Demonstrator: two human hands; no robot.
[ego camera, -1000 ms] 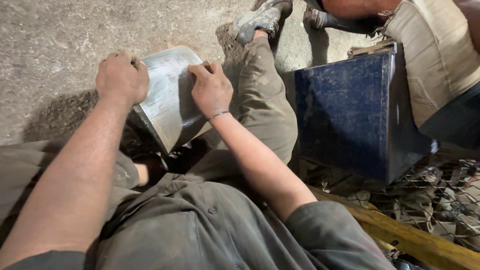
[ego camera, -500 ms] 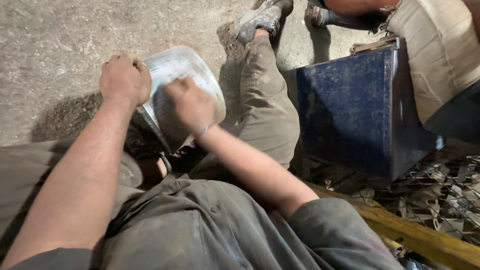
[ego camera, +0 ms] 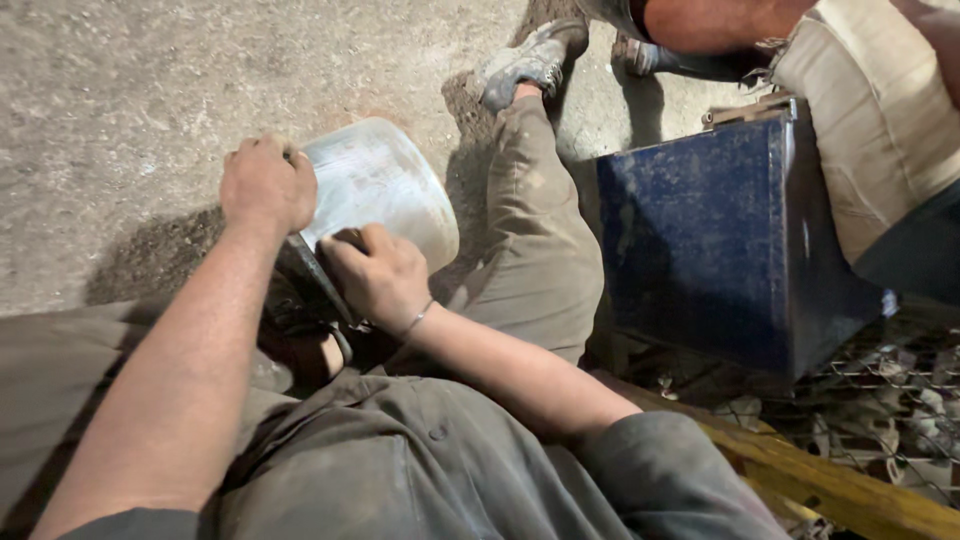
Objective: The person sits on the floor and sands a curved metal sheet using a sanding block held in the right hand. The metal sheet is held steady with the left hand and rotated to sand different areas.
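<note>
A person sits on a dusty concrete floor (ego camera: 150,90) with a dull silver metal pot (ego camera: 385,190) tipped on its side between their legs. The left hand (ego camera: 266,185) is clenched over the pot's upper left edge, holding it. The right hand (ego camera: 375,272) is closed in a fist pressed against the pot's lower side; whether it grips anything there cannot be told. A scuffed blue metal box (ego camera: 710,240) stands just beside the outstretched right leg (ego camera: 535,230).
</note>
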